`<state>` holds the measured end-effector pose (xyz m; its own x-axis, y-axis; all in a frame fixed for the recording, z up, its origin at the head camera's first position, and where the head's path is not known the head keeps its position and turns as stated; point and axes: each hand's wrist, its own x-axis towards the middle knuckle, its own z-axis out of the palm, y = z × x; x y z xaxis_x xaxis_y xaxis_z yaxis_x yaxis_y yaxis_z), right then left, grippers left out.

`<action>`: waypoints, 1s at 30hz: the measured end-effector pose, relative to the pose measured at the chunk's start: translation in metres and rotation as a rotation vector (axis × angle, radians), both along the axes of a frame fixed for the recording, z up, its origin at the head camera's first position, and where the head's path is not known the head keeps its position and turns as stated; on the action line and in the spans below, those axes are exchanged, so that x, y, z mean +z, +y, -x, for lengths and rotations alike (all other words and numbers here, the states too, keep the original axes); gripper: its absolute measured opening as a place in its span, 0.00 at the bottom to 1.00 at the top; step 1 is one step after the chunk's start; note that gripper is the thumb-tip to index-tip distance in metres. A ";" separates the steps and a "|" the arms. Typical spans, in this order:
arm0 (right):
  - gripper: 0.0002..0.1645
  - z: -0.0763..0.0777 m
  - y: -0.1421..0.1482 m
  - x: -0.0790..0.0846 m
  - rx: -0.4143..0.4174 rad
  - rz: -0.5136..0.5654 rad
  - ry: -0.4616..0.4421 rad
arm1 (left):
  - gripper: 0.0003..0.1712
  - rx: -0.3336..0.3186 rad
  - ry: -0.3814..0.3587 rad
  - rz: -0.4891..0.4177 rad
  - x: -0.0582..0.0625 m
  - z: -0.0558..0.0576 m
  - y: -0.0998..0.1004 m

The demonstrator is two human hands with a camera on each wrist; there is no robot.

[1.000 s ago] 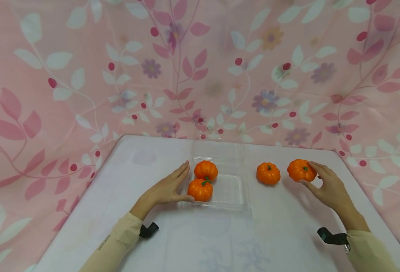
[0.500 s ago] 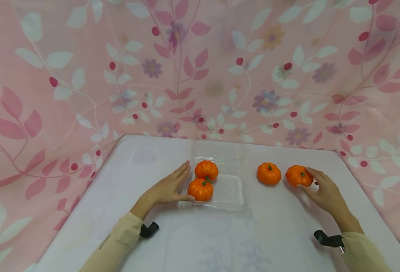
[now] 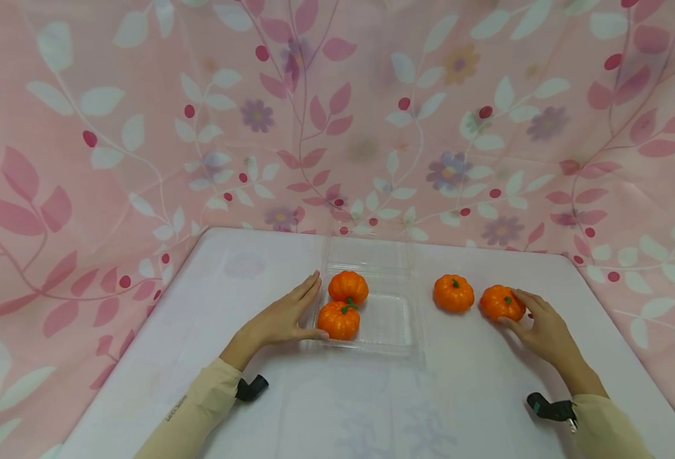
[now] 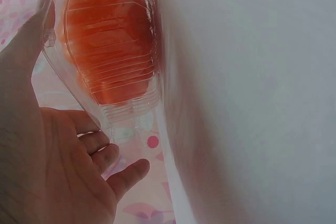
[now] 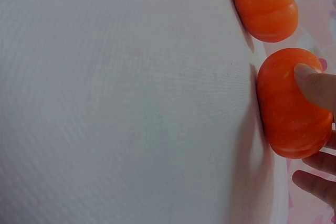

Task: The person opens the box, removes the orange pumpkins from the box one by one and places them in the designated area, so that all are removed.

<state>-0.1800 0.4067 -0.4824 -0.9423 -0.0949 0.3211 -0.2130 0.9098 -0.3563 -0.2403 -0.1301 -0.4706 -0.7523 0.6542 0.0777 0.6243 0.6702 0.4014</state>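
A clear plastic clamshell container (image 3: 387, 322) lies unfolded on the table, two small orange pumpkins side by side in its left part: a rear one (image 3: 348, 288) and a front one (image 3: 339, 320). My left hand (image 3: 276, 319) rests against its left end, fingers extended along the side and thumb at the front rim; in the left wrist view the thumb (image 4: 42, 11) touches the rim. To the right, my right hand (image 3: 546, 328) grips another orange pumpkin (image 3: 498, 302) between thumb and fingers, low at the table. A fourth-looking match, an ungripped pumpkin (image 3: 454, 294), sits just left of it.
The white table (image 3: 457, 395) has rounded far corners. Behind it hangs a pink floral cloth (image 3: 360, 146). The container's raised-edged lid (image 3: 368, 252) lies folded back toward the cloth. Black wrist cameras (image 3: 549, 407) stick out beside both sleeves.
My right hand has brought its pumpkin left and nearer to me, down close to the table. The left hand, the container and the other pumpkins have stayed in place.
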 end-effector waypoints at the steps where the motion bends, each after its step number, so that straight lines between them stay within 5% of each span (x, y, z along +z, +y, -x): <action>1: 0.42 0.000 0.001 0.000 -0.003 0.000 -0.005 | 0.69 0.002 -0.001 0.003 0.000 0.000 0.000; 14: 0.44 0.000 0.000 0.001 -0.021 0.024 -0.117 | 0.69 0.011 -0.010 0.024 0.002 -0.001 0.001; 30: 0.46 -0.003 -0.002 -0.007 -0.004 0.044 -0.040 | 0.69 0.006 -0.022 0.020 0.000 0.000 0.000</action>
